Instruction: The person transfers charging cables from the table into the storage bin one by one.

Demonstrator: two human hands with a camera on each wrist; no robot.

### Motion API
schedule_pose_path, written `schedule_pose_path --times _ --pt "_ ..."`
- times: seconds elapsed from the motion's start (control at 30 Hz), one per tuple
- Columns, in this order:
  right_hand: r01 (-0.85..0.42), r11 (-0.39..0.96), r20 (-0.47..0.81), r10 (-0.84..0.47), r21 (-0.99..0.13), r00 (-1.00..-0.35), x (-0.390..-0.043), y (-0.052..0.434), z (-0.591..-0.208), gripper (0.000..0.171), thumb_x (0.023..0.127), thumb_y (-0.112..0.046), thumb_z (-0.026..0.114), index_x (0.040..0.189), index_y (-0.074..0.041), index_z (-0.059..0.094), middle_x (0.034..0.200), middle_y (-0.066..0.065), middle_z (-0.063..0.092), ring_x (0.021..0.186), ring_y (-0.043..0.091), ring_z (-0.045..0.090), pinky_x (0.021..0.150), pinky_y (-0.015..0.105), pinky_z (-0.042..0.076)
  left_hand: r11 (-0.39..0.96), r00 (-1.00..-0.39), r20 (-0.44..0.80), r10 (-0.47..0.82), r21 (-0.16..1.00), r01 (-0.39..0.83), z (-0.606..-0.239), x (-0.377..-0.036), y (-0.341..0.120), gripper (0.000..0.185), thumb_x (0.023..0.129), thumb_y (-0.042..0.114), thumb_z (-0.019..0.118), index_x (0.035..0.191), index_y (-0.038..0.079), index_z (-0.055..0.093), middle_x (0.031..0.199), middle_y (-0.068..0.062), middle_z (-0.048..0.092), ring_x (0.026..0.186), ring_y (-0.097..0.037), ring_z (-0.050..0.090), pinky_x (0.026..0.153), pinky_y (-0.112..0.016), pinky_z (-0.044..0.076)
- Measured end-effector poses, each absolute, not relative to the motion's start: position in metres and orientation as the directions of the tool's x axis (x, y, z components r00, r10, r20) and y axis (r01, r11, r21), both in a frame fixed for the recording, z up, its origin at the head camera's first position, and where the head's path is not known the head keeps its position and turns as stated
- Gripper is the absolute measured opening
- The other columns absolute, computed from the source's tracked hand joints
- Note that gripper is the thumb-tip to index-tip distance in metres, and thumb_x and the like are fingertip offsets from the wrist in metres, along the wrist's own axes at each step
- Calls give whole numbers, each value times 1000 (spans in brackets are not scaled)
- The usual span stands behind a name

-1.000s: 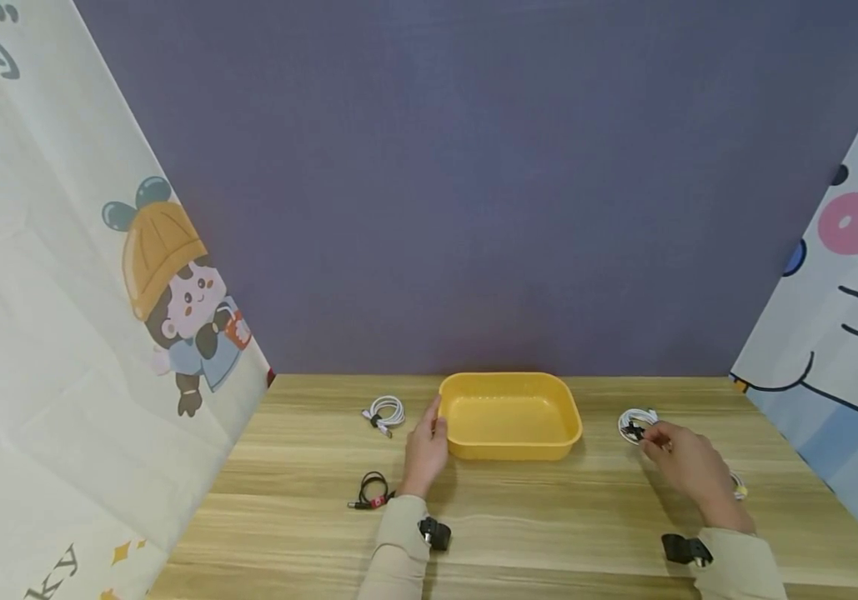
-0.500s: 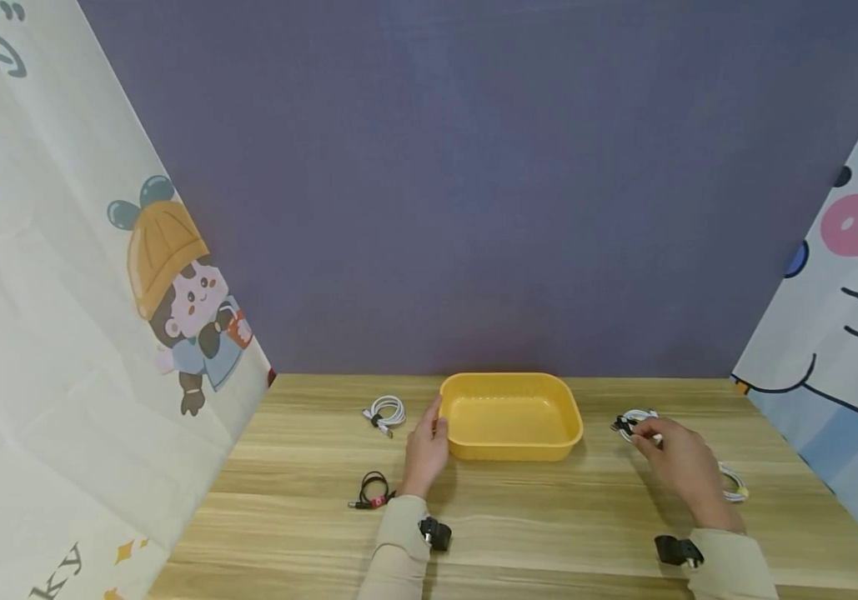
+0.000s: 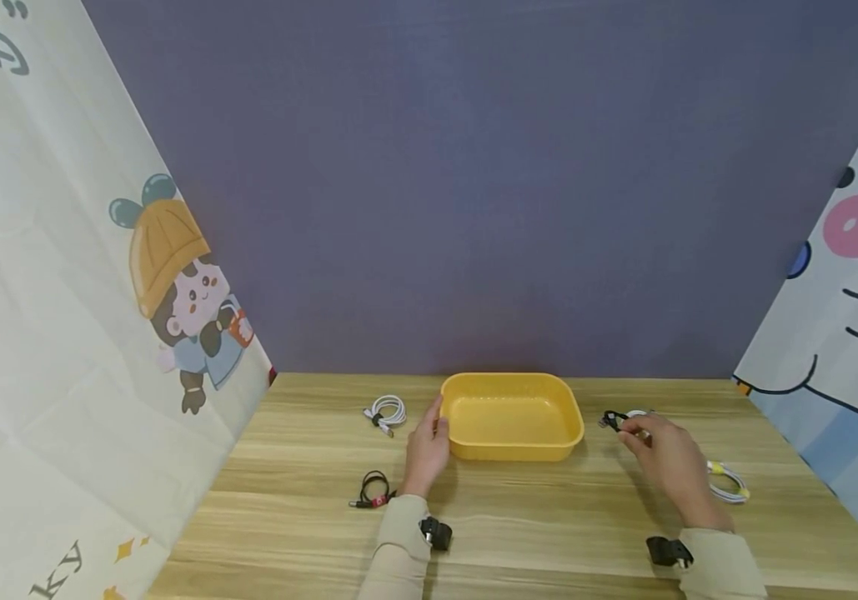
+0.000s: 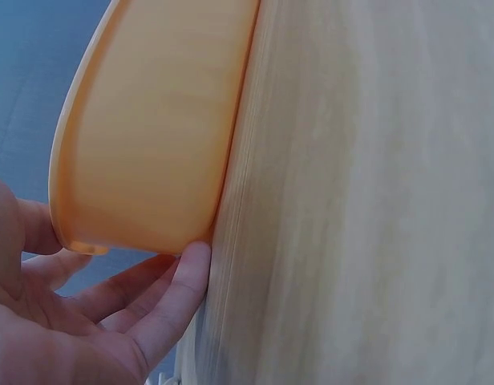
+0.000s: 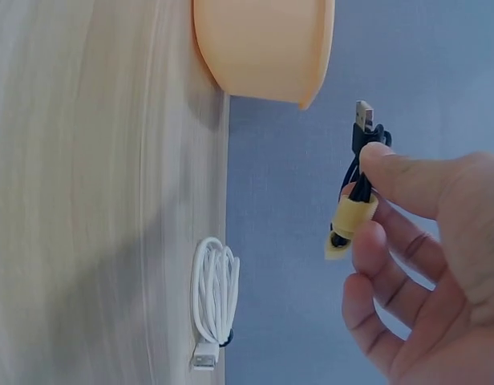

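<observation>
Right hand [image 5: 423, 265] pinching black cable [image 5: 358, 172], yellow band clear only from wrist, left hand [image 3: 426, 446] spread against tray [image 3: 511, 417]

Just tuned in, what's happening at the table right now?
A person is working at a wooden table. Their left hand rests against the left end of a yellow tray. Their right hand pinches a bundled black cable with a yellow band, lifted off the table just right of the tray. A coiled white cable and a small black cable lie to the tray's left, and another white cable lies at the right.
</observation>
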State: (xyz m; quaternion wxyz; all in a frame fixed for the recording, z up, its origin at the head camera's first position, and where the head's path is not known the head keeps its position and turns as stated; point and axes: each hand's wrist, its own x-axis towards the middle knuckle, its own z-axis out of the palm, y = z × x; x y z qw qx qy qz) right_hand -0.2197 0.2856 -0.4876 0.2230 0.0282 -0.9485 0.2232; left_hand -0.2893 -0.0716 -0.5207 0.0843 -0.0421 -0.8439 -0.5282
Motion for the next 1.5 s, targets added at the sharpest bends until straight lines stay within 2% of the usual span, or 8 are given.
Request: schedule_pose_path --times 0.4,0.7,0.97,1.27,1.5 --pt "-225 896 490 -9 -383 -872 -225 263 -489 9 90 -15 78 98 -11 77 89 2 71 64 7 47 53 24 36 446 -987 161 -22 885 134 -522 -291 -73 47 108 19 46 155 18 46 132 -19 68 114 -29 68 93 -48 54" --pt "-241 889 526 0 -390 -851 -231 247 -489 9 89 -17 80 96 -13 77 81 -3 65 61 5 43 51 23 33 439 -985 173 -25 887 145 -522 -294 -72 47 108 18 46 155 18 47 132 -20 68 117 -33 67 97 -52 53" --pt "-299 901 596 -58 -314 -801 -242 236 -486 10 84 -14 84 89 -17 75 77 -6 63 58 3 42 51 23 31 438 -986 166 -29 888 137 -522 -292 -72 46 108 19 47 154 20 48 130 -19 70 119 -34 67 99 -54 52" --pt "-288 887 534 -57 -361 -843 -247 227 -479 7 87 -16 82 91 -17 76 84 -4 65 66 8 48 54 24 37 455 -982 184 -39 879 146 -524 -293 -70 47 107 18 48 154 19 48 127 -17 72 117 -34 68 99 -54 52" --pt "-316 880 527 -91 -355 -845 -253 222 -477 6 87 -16 81 92 -15 76 85 -2 65 66 9 51 56 25 39 448 -981 185 -52 883 142 -524 -292 -71 47 107 18 48 154 19 49 129 -17 71 120 -35 66 102 -55 50"
